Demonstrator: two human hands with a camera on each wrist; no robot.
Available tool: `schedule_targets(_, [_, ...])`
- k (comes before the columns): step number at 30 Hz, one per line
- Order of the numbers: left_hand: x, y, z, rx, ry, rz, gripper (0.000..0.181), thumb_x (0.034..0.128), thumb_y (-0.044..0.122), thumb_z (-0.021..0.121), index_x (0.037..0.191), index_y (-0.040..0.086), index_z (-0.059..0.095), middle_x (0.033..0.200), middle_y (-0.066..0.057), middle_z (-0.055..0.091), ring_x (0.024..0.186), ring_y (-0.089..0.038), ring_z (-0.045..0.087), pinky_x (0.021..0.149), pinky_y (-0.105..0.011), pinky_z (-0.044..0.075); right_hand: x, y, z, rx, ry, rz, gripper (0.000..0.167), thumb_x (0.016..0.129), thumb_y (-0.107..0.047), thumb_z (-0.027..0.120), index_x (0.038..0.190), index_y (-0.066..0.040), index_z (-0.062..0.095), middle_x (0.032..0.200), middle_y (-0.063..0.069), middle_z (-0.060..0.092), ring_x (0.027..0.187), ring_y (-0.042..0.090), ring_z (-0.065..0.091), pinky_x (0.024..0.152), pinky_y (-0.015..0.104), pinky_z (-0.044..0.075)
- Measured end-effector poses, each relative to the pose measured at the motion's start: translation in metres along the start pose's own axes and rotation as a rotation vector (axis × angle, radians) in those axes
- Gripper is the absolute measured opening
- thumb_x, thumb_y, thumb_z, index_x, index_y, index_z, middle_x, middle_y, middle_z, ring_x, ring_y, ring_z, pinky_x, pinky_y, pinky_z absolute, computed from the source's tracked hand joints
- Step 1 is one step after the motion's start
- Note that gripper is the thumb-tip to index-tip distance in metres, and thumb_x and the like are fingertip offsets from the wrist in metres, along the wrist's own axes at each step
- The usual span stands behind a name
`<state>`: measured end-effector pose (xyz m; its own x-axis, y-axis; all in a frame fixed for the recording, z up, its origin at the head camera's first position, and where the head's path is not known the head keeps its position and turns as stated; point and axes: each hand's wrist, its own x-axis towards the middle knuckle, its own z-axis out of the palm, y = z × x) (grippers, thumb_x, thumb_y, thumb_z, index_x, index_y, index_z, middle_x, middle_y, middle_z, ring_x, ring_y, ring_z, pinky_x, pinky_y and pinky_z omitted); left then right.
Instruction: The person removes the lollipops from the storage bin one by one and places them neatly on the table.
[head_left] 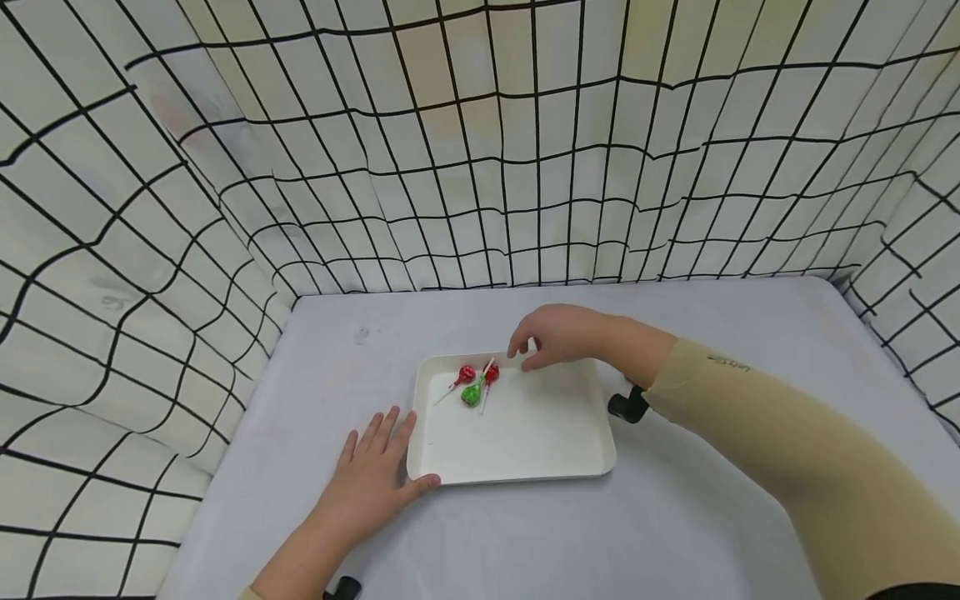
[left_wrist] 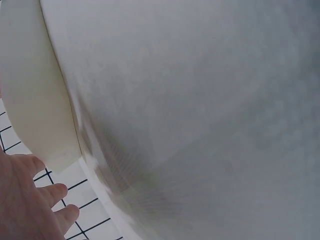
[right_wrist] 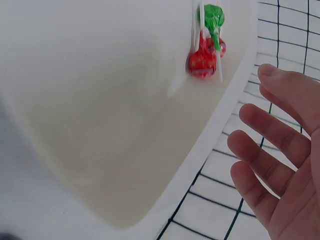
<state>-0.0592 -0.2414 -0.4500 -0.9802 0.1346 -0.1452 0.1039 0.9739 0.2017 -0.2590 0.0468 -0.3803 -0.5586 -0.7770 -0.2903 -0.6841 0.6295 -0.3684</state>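
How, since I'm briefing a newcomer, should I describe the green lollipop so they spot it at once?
On the white table sits a white tray. In the head view, its far-left area holds the green lollipop, set apart from two red lollipops beside it by its green wrapper.

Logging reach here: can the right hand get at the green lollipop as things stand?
Likely yes: the right hand is empty and close, and the green lollipop lies largely exposed, though its stick crosses a red lollipop.
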Motion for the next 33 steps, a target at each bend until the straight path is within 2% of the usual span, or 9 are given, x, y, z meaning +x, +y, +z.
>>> schedule_targets(5, [0.000,0.000,0.001,0.001,-0.004,-0.002,0.102,0.0835,0.075,0.056,0.157,0.010,0.028,0.162,-0.017,0.023,0.149,-0.040,0.017,0.116,-0.065,0.011,0.015,-0.016,0.007,-0.048,-0.023,-0.039,0.026,0.092,-0.027,0.073,0.118,-0.023,0.073,0.101,-0.009,0.066,0.089,0.013,0.058,0.078,0.028,0.050])
schedule_targets(10, [-0.001,0.001,0.001,0.011,-0.014,-0.010,0.105,0.0824,0.079,0.053,0.157,0.010,0.028,0.162,-0.017,0.022,0.149,-0.041,0.016,0.116,-0.065,0.011,0.028,-0.031,0.016,-0.159,-0.025,-0.114,0.024,0.093,-0.027,0.072,0.116,-0.024,0.074,0.099,-0.009,0.067,0.088,0.010,0.056,0.081,0.027,0.050])
schedule_targets(14, [-0.001,0.001,-0.001,0.006,-0.008,-0.005,0.106,0.0818,0.081,0.050,0.157,0.010,0.029,0.162,-0.018,0.022,0.149,-0.041,0.017,0.116,-0.066,0.011,0.038,-0.041,0.024,-0.233,-0.002,-0.168,0.027,0.092,-0.027,0.072,0.119,-0.026,0.074,0.104,-0.009,0.069,0.091,0.010,0.057,0.085,0.026,0.049])
schedule_targets(19, [0.000,0.001,-0.001,0.008,-0.007,-0.004,0.105,0.0819,0.079,0.052,0.157,0.010,0.029,0.162,-0.017,0.023,0.149,-0.040,0.017,0.116,-0.065,0.011,0.047,-0.048,0.033,-0.348,0.016,-0.231,0.032,0.092,-0.025,0.073,0.123,-0.028,0.072,0.120,-0.009,0.069,0.104,0.013,0.059,0.093,0.031,0.047])
schedule_targets(24, [0.000,0.001,0.001,0.010,-0.007,-0.005,0.104,0.0821,0.077,0.055,0.157,0.010,0.029,0.162,-0.017,0.022,0.149,-0.040,0.017,0.116,-0.065,0.011,0.056,-0.051,0.043,-0.460,0.013,-0.256,0.035,0.093,-0.025,0.071,0.127,-0.032,0.070,0.121,-0.011,0.068,0.103,0.012,0.058,0.091,0.031,0.046])
schedule_targets(29, [-0.001,0.001,-0.002,0.001,-0.007,0.006,0.103,0.0835,0.078,0.052,0.157,0.010,0.028,0.162,-0.016,0.022,0.149,-0.039,0.016,0.116,-0.064,0.010,0.060,-0.053,0.049,-0.476,0.008,-0.282,0.028,0.093,-0.023,0.071,0.120,-0.032,0.073,0.111,-0.011,0.070,0.095,0.011,0.059,0.088,0.033,0.045])
schedule_targets(33, [-0.002,0.002,-0.004,0.008,-0.005,0.008,0.102,0.0844,0.077,0.052,0.157,0.009,0.029,0.162,-0.017,0.023,0.149,-0.040,0.017,0.116,-0.065,0.011,0.060,-0.055,0.051,-0.471,0.005,-0.284,0.022,0.094,-0.023,0.070,0.115,-0.030,0.074,0.107,-0.012,0.071,0.092,0.009,0.059,0.093,0.037,0.044])
